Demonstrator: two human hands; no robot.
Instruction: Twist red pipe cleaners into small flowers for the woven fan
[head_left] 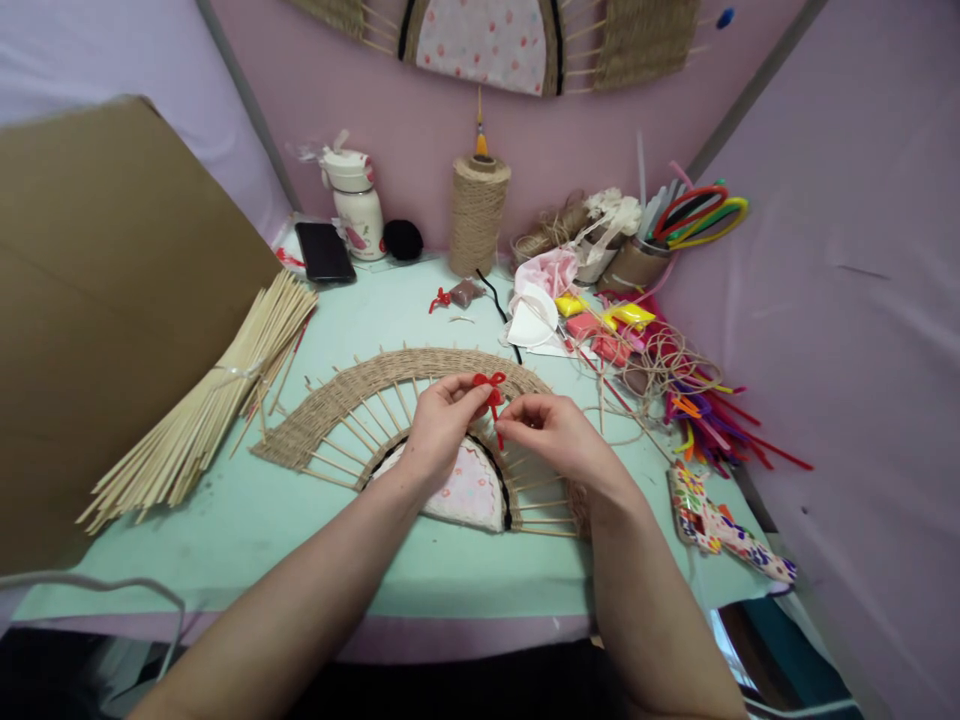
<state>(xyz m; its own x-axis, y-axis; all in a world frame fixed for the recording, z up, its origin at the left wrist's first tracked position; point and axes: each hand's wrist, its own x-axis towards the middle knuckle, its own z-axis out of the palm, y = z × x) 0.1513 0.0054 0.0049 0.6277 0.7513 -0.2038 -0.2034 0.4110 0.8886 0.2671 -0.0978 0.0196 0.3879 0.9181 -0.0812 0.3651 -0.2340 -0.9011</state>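
Observation:
A small red bow (pixel 491 382) of fuzzy wire is held up over the middle of the table. My left hand (pixel 444 420) pinches its looped part between thumb and fingertips. Its hanging tail is between the thumb and finger of my right hand (pixel 546 430), just to the right. Below both hands lies a fan-shaped piece of woven twine (pixel 375 382) on thin sticks. Its half-round centre (pixel 465 490) is pale fabric with pink spots and a black edge, partly covered by my left hand and forearm.
A bundle of sticks (pixel 202 400) lies left beside a cardboard sheet (pixel 112 260). At the back stand a bottle (pixel 358 212), a phone (pixel 325 252) and a twine spool (pixel 478 215). Colourful fuzzy wires (pixel 709 420), a scissors cup (pixel 636 265) and a patterned object (pixel 727 530) are right.

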